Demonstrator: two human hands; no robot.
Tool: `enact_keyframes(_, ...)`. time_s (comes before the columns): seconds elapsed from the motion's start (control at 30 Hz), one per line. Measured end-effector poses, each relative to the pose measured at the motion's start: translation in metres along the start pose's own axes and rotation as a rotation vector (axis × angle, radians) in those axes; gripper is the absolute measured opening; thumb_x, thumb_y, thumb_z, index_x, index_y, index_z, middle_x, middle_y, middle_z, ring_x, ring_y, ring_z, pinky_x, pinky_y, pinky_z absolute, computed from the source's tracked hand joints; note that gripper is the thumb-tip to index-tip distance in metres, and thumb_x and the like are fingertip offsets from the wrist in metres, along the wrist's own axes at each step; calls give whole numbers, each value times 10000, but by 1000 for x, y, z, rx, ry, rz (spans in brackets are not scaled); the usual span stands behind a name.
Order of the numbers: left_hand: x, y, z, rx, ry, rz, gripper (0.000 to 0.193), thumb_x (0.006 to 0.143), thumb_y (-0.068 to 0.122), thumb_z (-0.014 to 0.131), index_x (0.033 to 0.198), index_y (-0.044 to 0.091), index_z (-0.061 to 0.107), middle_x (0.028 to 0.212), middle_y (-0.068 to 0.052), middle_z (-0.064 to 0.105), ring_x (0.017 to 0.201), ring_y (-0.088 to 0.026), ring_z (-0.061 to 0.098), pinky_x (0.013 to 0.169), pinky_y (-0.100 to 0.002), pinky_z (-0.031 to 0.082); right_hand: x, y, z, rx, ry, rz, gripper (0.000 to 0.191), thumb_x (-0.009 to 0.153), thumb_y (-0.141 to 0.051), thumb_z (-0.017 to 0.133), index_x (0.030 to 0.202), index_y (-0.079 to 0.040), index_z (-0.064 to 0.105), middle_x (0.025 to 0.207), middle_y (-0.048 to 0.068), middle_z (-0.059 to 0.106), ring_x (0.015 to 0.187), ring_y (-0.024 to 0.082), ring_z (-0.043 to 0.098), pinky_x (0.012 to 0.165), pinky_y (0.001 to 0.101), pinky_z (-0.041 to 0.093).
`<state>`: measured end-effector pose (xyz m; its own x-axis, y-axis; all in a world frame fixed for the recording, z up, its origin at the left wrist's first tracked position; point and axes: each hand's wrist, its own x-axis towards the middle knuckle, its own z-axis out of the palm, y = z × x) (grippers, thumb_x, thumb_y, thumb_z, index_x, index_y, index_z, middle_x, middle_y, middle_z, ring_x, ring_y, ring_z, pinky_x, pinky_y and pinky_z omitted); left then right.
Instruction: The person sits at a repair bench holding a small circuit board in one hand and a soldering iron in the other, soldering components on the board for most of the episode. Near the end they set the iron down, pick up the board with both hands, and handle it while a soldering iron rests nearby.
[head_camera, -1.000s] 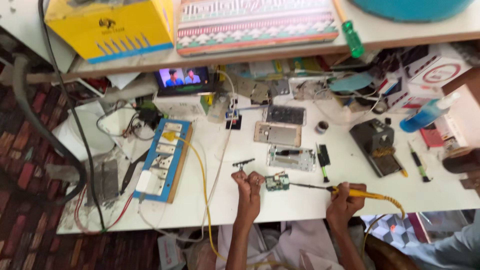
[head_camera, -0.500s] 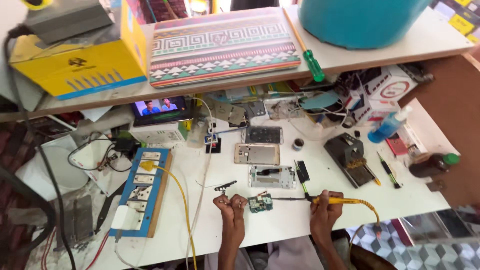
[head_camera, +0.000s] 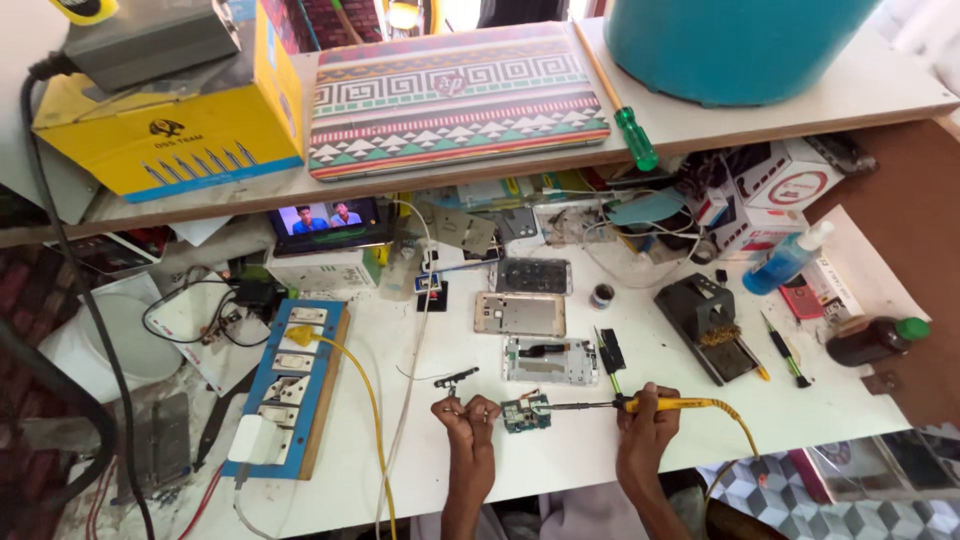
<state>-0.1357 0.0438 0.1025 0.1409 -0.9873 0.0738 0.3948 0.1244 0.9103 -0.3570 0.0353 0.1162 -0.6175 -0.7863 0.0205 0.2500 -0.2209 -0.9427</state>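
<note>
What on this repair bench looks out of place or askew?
A green-handled screwdriver lies on the upper shelf with its handle hanging over the edge. On the white table, opened phone shells lie scattered. The right hand points a yellow-handled soldering iron at a small green circuit board.

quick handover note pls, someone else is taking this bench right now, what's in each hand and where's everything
Left hand: pinches a thin tool at the left edge of the small circuit board, which lies on the white table.
Right hand: grips the yellow soldering iron, tip pointing left at the board's right edge; whether it touches cannot be told.
Nearby: an opened phone frame just behind the board, another phone shell further back, the iron stand to the right, the blue switch board to the left.
Done: the board is out of the phone.
Left: the board is not yet back in the frame.
</note>
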Motion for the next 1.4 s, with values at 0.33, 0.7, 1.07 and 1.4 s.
enact_keyframes(0.33,-2,-6,-11,23,-56,96,195,1094,28,348,1053,119,180,897,-102,435,866,-168,424,900,-316,420,-10,10,2,-45,-20,-77,141,1096,-167,526,1053,-90,416,766,-6,431,586,55,366,511,228,350)
enact_keyframes(0.7,1,4,-10,140,-46,70,194,1120,95,339,1034,113,166,859,-94,457,835,-165,415,905,-286,415,-28,3,10,-200,-83,-255,179,1141,-184,502,1078,-64,384,750,14,458,577,57,393,527,234,362)
enact_keyframes(1.07,2,-4,-12,92,-11,9,191,1073,54,344,1027,116,170,865,-93,471,846,-164,434,896,-297,428,-33,14,7,-202,-70,-255,177,1107,-162,524,1071,-62,382,743,-12,447,583,34,386,500,209,341)
enact_keyframes(1.4,0,-6,-14,44,-12,-13,184,1087,71,354,1035,110,181,893,-109,486,872,-165,474,936,-310,454,-34,19,-1,-321,-78,-342,193,1120,-137,548,1021,-26,425,709,0,484,584,44,420,518,212,350)
